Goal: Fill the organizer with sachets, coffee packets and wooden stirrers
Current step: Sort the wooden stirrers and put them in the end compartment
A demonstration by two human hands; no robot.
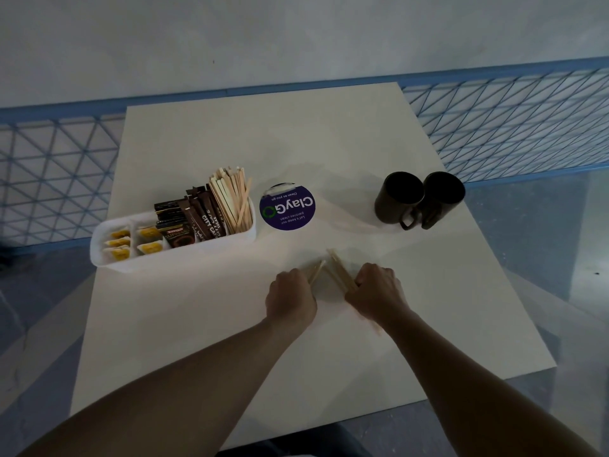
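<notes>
Left grip [290, 296] and right grip [379, 293] each clamp part of the loose wooden stirrers [334, 272] low on the surface [197, 324], near the organizer [171, 258]; judged best to merge both lots, tap ends level, then stand them in its right-end stirrer compartment.

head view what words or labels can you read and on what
"ClayGo": purple round sticker, upside down
"Clean as you go": same sticker
"Let's keep our pantries clean": same sticker
"CITY CAFE": brown coffee packets
"SUPREM", cut off: dark coffee packet
Yellow sachets: too blurred
</notes>
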